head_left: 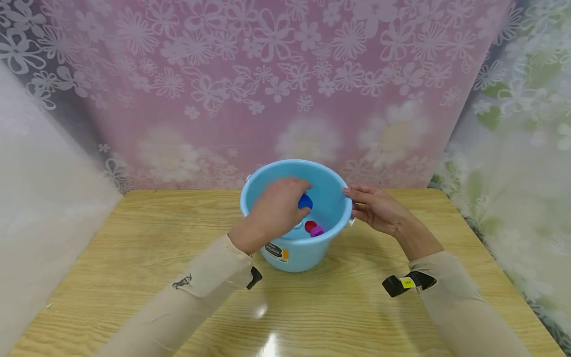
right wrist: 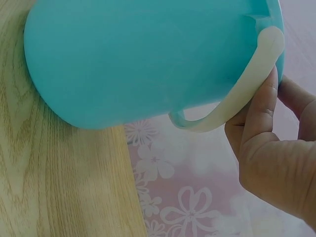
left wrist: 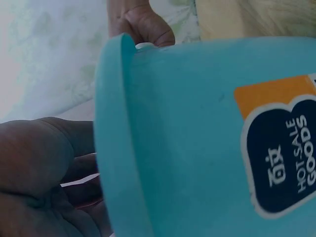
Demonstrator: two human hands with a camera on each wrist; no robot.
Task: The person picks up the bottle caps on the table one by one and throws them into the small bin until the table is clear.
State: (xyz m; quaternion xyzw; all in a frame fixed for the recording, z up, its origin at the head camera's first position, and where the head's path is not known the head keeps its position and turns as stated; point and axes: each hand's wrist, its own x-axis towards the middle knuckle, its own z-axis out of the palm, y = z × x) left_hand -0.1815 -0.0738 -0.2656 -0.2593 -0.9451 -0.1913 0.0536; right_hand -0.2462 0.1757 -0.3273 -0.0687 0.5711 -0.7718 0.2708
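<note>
A light-blue bucket [head_left: 294,255] stands upright on the table, its pale handle [right wrist: 242,94] hanging against the side. My left hand [head_left: 278,206] reaches down into the bucket's mouth, slightly blurred. Between its thumb and fingers shows a round blue object [head_left: 305,202], which it appears to grip; its kind is unclear. In the left wrist view the bucket's rim hides those fingertips. My right hand [head_left: 374,206] holds the bucket's right rim, with fingers beside the handle in the right wrist view. Inside the bucket lie a small red piece [head_left: 310,226] and a purple piece [head_left: 317,231].
The wooden table [head_left: 312,307] extends around the bucket. A pink flowered curtain [head_left: 214,99] hangs just behind its far edge, with pale curtains on both sides. A pale ring-like thing [head_left: 298,225] is partly visible in the bucket.
</note>
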